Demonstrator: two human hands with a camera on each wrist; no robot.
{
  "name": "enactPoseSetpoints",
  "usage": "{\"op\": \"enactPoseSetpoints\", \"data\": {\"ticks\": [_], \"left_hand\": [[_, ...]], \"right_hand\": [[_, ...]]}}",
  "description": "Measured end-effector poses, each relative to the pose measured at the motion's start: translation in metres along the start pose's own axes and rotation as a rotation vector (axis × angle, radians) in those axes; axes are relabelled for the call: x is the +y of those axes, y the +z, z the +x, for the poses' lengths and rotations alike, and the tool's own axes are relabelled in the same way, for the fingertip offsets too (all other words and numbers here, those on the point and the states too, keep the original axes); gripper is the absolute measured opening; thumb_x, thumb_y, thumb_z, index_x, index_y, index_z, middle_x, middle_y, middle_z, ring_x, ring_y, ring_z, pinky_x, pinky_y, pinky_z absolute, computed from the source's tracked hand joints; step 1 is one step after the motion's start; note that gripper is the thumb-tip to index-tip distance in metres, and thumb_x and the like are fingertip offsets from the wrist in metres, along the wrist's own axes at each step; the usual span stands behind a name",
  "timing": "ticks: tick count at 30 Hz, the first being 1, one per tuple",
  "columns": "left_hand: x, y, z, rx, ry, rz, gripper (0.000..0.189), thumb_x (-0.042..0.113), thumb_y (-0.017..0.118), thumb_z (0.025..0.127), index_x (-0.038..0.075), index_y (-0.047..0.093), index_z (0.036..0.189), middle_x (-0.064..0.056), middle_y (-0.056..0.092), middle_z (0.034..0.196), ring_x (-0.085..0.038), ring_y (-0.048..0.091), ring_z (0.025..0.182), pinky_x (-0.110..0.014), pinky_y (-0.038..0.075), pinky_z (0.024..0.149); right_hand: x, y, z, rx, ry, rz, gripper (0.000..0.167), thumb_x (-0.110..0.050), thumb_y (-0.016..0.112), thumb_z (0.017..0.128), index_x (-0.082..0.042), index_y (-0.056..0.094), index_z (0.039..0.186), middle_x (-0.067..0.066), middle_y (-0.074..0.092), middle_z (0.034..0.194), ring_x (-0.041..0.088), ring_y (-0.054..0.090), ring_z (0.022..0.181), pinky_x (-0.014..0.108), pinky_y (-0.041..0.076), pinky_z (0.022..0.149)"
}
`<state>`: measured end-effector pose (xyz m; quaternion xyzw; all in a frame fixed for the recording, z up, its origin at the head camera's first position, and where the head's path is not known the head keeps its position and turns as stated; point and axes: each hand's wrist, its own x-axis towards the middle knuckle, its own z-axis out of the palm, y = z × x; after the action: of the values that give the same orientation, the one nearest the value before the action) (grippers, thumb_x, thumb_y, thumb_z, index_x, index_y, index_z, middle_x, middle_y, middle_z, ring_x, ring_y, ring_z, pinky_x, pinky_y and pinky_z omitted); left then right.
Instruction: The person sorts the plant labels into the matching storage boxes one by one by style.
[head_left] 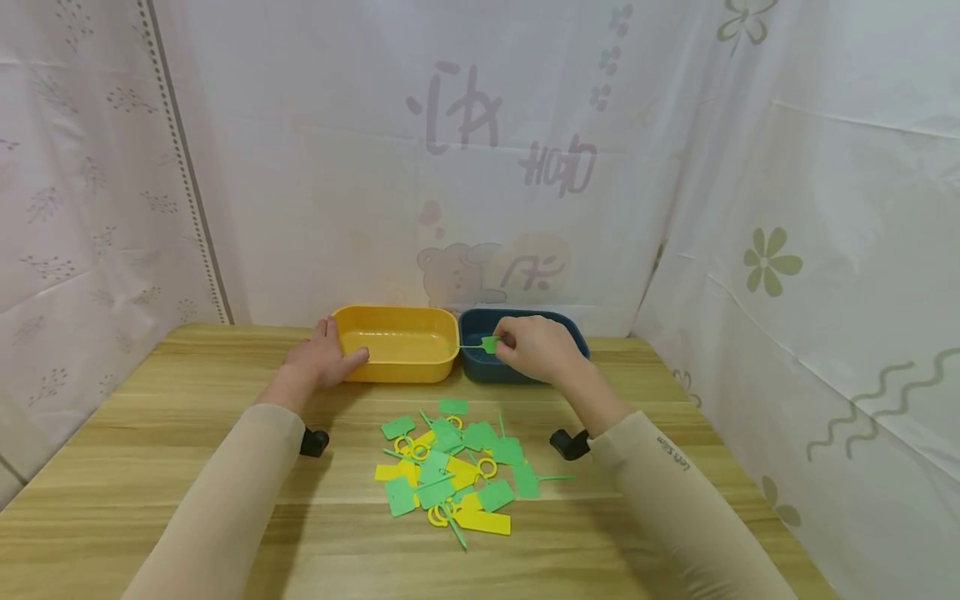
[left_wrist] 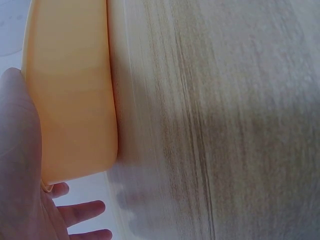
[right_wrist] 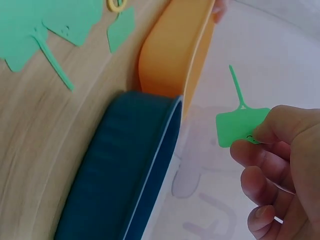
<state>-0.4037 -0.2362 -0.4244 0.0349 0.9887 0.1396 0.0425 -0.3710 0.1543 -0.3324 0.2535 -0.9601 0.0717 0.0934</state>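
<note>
My right hand (head_left: 540, 346) pinches a green plastic tag (right_wrist: 234, 127) with a thin tail, between thumb and fingertips, above the dark blue bin (head_left: 487, 367). In the head view the tag's tail points left, toward the yellow bin (head_left: 397, 372). My left hand (head_left: 318, 358) rests on the left end of that yellow bin, its thumb over the front rim and its other fingers stretched out along the side. Nearer to me lies a loose pile of flat green tags (head_left: 435, 467) and yellow tags with rings (head_left: 483, 522).
Both bins stand side by side at the back of the wooden table (head_left: 337, 533), against a printed curtain (head_left: 360, 167). Two black clamp-like pieces (head_left: 570, 444) show near my forearms, one by each sleeve.
</note>
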Motion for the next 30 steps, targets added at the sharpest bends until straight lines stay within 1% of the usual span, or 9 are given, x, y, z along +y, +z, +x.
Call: {"op": "enactPoseSetpoints", "data": {"ticks": [5, 7, 11, 14, 20, 25, 30], "left_hand": [[0.000, 0.001, -0.001, 0.002, -0.011, -0.005, 0.113, 0.071, 0.034, 0.108, -0.014, -0.007, 0.169, -0.038, 0.001, 0.179, -0.066, 0.044, 0.148, -0.074, 0.043, 0.116], [-0.001, 0.002, -0.001, 0.003, -0.014, -0.006, 0.114, 0.072, 0.033, 0.107, -0.014, -0.007, 0.169, -0.038, 0.001, 0.179, -0.066, 0.046, 0.147, -0.075, 0.043, 0.116], [-0.002, 0.003, 0.002, 0.006, -0.014, -0.014, 0.117, 0.077, 0.031, 0.104, -0.012, -0.008, 0.170, -0.037, 0.000, 0.180, -0.065, 0.046, 0.147, -0.075, 0.043, 0.116], [-0.003, 0.004, 0.004, 0.011, -0.011, -0.013, 0.118, 0.077, 0.031, 0.104, -0.012, -0.008, 0.170, -0.037, 0.001, 0.179, -0.065, 0.046, 0.147, -0.075, 0.042, 0.116], [-0.001, 0.003, 0.002, 0.012, -0.015, -0.017, 0.114, 0.073, 0.033, 0.106, -0.013, -0.008, 0.170, -0.037, 0.001, 0.179, -0.065, 0.046, 0.147, -0.075, 0.042, 0.116], [-0.001, 0.002, 0.002, 0.001, -0.017, -0.014, 0.113, 0.072, 0.033, 0.107, -0.013, -0.010, 0.169, -0.037, -0.001, 0.179, -0.065, 0.046, 0.147, -0.075, 0.043, 0.116], [-0.001, 0.002, 0.003, -0.001, -0.016, -0.007, 0.112, 0.071, 0.033, 0.107, -0.013, -0.010, 0.169, -0.037, -0.002, 0.179, -0.065, 0.045, 0.148, -0.075, 0.043, 0.116]], "right_hand": [[0.012, -0.001, 0.005, 0.002, 0.043, 0.014, 0.028, -0.027, 0.062, 0.105, -0.016, 0.079, 0.124, -0.003, 0.076, 0.096, 0.015, 0.061, 0.071, 0.033, 0.052, 0.067], [0.018, 0.000, 0.007, -0.003, 0.058, 0.019, 0.029, -0.026, 0.062, 0.104, -0.015, 0.078, 0.123, -0.002, 0.076, 0.094, 0.016, 0.062, 0.072, 0.035, 0.052, 0.069], [0.032, 0.005, 0.011, -0.026, 0.098, 0.039, 0.029, -0.025, 0.062, 0.103, -0.012, 0.077, 0.123, 0.000, 0.075, 0.094, 0.018, 0.062, 0.076, 0.037, 0.052, 0.075], [0.042, 0.009, 0.013, -0.039, 0.140, 0.048, 0.030, -0.025, 0.062, 0.103, -0.011, 0.076, 0.125, 0.002, 0.076, 0.100, 0.021, 0.063, 0.081, 0.041, 0.054, 0.081], [0.062, 0.017, 0.012, -0.066, 0.207, 0.019, 0.036, -0.026, 0.060, 0.104, -0.008, 0.075, 0.132, 0.009, 0.079, 0.117, 0.025, 0.070, 0.094, 0.048, 0.059, 0.090], [0.075, 0.020, 0.008, -0.088, 0.246, 0.010, 0.036, -0.026, 0.061, 0.106, -0.006, 0.074, 0.134, 0.013, 0.078, 0.124, 0.028, 0.072, 0.101, 0.050, 0.060, 0.093], [0.081, 0.020, 0.003, -0.094, 0.280, 0.009, 0.032, -0.028, 0.062, 0.108, -0.008, 0.074, 0.129, 0.011, 0.079, 0.122, 0.027, 0.072, 0.097, 0.050, 0.060, 0.090]]}}
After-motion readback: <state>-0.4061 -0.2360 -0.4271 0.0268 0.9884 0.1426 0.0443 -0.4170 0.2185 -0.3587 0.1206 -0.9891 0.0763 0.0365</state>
